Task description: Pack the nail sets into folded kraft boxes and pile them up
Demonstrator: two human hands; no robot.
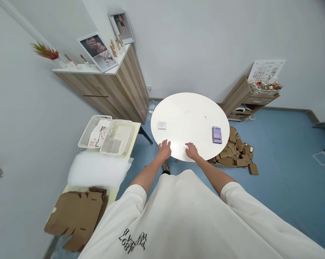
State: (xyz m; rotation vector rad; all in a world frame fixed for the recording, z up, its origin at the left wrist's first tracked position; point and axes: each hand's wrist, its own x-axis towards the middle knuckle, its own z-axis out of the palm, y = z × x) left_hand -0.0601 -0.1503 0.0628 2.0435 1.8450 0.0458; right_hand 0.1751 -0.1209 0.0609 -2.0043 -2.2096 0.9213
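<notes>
Both of my hands are at the near edge of a round white table. My left hand rests at the edge with its fingers spread, holding nothing. A small, pale, flat square case lies just beyond it. My right hand hovers at or touches the tabletop, its index finger stretched out to the left and nothing visible in it. Farther right on the table lies a phone with a lit purple screen. A tiny dark sliver is near the table's right side, too small to name.
To the left, a side table carries white baskets, white foam sheets and flat cardboard boxes. Small brown boxes are heaped on the floor at right. Wooden cabinets stand against the wall.
</notes>
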